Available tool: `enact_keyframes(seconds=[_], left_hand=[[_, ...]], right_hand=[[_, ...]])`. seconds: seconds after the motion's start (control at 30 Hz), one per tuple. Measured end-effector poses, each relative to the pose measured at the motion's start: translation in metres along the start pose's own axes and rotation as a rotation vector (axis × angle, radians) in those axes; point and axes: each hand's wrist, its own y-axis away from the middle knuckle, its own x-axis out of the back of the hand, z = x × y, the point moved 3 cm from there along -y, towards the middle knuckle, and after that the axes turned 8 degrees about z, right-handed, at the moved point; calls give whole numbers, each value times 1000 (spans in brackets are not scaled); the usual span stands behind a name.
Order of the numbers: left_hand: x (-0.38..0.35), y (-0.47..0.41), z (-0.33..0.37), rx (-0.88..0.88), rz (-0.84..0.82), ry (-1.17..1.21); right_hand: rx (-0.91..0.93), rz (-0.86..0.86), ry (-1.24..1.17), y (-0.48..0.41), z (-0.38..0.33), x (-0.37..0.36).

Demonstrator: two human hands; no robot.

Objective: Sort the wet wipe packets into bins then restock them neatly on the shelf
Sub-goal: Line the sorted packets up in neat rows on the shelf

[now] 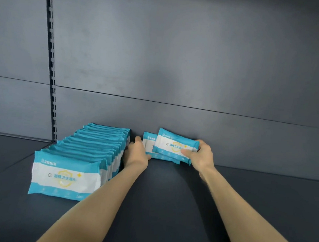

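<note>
A row of several blue-and-white wet wipe packets (79,164) stands upright on the dark shelf (168,198), running from the front left back to the rear wall. At the back, to the right of that row, my right hand (201,154) grips the right end of a tilted packet (173,146). Behind it a second packet (149,142) leans near the wall. My left hand (136,151) touches the left edge of that second packet, fingers mostly straight. A third packet edge shows low beneath them.
The grey back panel (178,65) rises straight behind the packets. A slotted upright (51,74) runs down the wall at the left. Bare shelf surface stretches to the right of my right arm and in front between my forearms.
</note>
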Motion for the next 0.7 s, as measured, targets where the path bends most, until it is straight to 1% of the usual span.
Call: enact_keyframes(seconds=[0.1,0.2,0.27,0.37,0.53,0.7], left_hand=[[10,0,4,-56,-9,29],[15,2,5,-74,-61,93],[10,4,2,-55,-85,146],[3,7,-3,-37,-46,186],[-1,5,-6,-36,26,158],[-2,7,-5,-54,40,78]], right_hand=[[52,-22,101,0,-5,-4],[75,-80,182,7,-9,-20],[115,-61,259,11,-11,-28],[218,-14,371,16,-17,-27],[399,-116,553,19,-15,-26],[431,-133,606,17,-19,-30]])
